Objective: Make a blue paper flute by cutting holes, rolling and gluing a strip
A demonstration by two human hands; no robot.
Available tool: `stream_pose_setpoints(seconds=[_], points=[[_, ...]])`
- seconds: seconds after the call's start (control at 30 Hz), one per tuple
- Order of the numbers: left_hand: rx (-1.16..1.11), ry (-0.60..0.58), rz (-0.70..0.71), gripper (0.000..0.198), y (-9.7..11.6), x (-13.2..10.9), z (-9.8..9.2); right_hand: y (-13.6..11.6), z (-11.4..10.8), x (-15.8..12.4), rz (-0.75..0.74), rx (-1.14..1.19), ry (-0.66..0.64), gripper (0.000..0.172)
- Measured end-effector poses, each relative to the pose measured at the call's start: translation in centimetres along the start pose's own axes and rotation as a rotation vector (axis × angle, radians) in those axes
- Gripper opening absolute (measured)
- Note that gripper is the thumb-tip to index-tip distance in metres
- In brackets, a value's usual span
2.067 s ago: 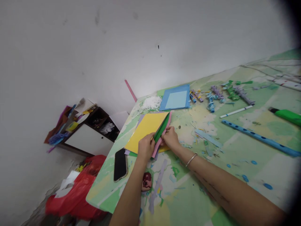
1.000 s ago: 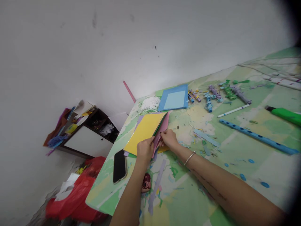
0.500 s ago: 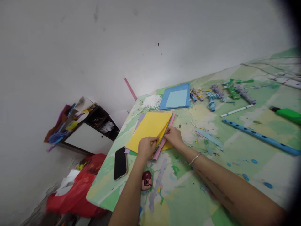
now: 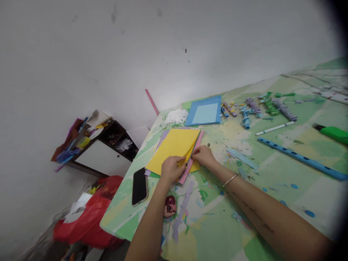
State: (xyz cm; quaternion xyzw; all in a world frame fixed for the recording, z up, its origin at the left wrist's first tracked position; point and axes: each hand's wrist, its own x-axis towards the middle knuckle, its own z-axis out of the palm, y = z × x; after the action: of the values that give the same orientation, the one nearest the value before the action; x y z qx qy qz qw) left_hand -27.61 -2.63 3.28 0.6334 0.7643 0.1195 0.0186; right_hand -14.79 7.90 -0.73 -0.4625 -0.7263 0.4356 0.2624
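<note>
A stack of coloured sheets lies on the table, with a yellow sheet of paper [image 4: 171, 146] on top. Pink, green and lilac edges show beneath it. My left hand [image 4: 170, 169] rests on the lower part of the yellow sheet, its index finger and thumb closed at the raised right edge. Opposite it, my right hand [image 4: 203, 156] pinches the right side of the stack; exactly which sheets its fingertips hold is hidden. Below the left hand sits a dark red case with a bear face [image 4: 170, 206]. A black phone [image 4: 139, 186] lies left of the stack.
Behind the stack are white paper shreds [image 4: 176, 117] and a blue folder [image 4: 191, 113] bearing a light blue sheet. Rolled paper pieces [image 4: 246, 117], a long blue tube [image 4: 301, 158] and a green glue bottle [image 4: 333, 133] lie rightward. Scraps litter the tabletop.
The left fingers have shifted slightly right along the yellow sheet's edge. My right hand stays at the stack's right side. The whole view has moved slightly.
</note>
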Motion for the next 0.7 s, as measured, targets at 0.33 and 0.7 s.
stream_pose_setpoints(seconds=[0.33,0.7], points=[[-0.019,0.051,-0.041,0.03,0.3,0.3,0.1,0.1,0.3,0.3,-0.031,0.071,-0.076,0.015],[-0.173,0.079,-0.017,0.028,-0.5,0.4,0.0,-1.0,1.0,-0.9,-0.072,0.085,-0.241,0.031]])
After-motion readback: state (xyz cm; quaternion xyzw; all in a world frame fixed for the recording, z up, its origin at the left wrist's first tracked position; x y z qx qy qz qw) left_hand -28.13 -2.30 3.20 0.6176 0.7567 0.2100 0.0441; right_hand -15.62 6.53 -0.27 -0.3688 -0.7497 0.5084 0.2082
